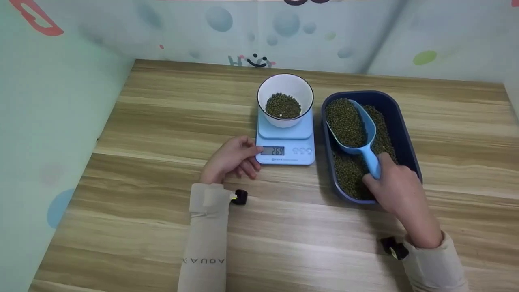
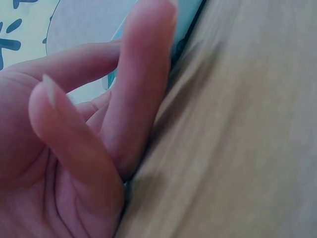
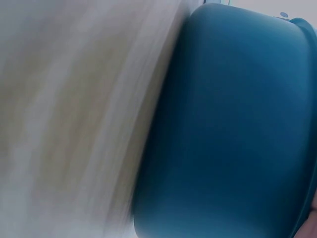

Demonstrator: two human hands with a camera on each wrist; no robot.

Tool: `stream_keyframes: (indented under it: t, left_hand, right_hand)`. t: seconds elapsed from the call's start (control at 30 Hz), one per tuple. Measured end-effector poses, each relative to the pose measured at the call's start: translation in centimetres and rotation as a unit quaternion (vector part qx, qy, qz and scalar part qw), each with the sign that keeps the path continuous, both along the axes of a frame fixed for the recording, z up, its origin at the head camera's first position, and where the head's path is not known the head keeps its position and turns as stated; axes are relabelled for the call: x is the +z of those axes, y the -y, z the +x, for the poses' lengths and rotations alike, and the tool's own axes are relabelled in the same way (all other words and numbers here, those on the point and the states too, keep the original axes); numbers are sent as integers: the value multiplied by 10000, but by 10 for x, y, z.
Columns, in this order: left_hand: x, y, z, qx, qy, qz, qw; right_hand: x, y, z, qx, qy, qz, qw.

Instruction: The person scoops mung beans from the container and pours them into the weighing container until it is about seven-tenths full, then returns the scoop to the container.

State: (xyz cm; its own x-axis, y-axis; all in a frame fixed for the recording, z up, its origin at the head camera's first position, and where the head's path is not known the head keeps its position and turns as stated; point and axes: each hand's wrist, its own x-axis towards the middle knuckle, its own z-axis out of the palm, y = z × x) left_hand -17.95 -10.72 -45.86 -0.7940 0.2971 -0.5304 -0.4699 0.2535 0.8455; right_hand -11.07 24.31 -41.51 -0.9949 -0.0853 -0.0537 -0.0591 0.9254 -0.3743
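From my end, I read the digits 269 on the grey LCD display (image 1: 273, 150), near the middle of the head view; can't tell if there's a decimal point. The brand line under it and the marks by the three buttons are too small. The beige fabric left sleeve (image 1: 209, 235), bottom centre-left, reads AQUA upside down, plus an X-like mark. Wall lettering at top centre (image 1: 252, 61) is partly covered by a smiley; illegible.

The light blue plastic scoop (image 1: 370, 162), right of centre, is heaped with small round green-brown beans (image 1: 346, 121). Its bowl lies inside the deep navy plastic tub with rounded corners (image 1: 404, 148), over more beans. I see the right hand (image 1: 397, 188) clamped round the scoop's handle.

Left of the tub, the light blue flat kitchen scale (image 1: 306, 132) carries a round white bowl with a dark rim (image 1: 287, 84), a small heap of beans in its bottom. The left hand (image 1: 233, 156) touches the scale's left edge beside the display, thumb tip on it; in the left wrist view its fingers are loosely bent, apart. My right wrist view is mostly the tub's outer wall.
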Motion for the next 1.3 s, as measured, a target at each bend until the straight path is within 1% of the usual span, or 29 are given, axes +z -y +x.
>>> stream_keyframes:
  t: [0.2, 0.4, 0.67, 0.83, 0.9, 1.13, 1.3]
  left_hand:
    - [0, 1, 0, -48, -106, -61, 9999]
    - [-1, 1, 1, -10, -86, -110, 9999]
    - [-3, 2, 0, 64, -181, 96, 9998]
    - [-3, 2, 0, 48, -136, 92, 9999]
    - [-1, 2, 0, 29, -108, 79, 9999]
    - [20, -1, 6, -28, -6, 2, 10000]
    - [24, -2, 7, -46, 16, -49, 10000]
  right_hand:
    - [-1, 1, 0, 24, -60, 9, 10000]
    - [-1, 1, 0, 56, -75, -5, 10000]
    - [-2, 2, 0, 58, -174, -51, 9998]
    - [-2, 2, 0, 39, -204, -71, 9998]
    - [-2, 2, 0, 36, -225, -89, 9997]
    - [-3, 2, 0, 28, -292, -176, 9994]
    - [-3, 0, 1, -3, -282, -275, 9992]
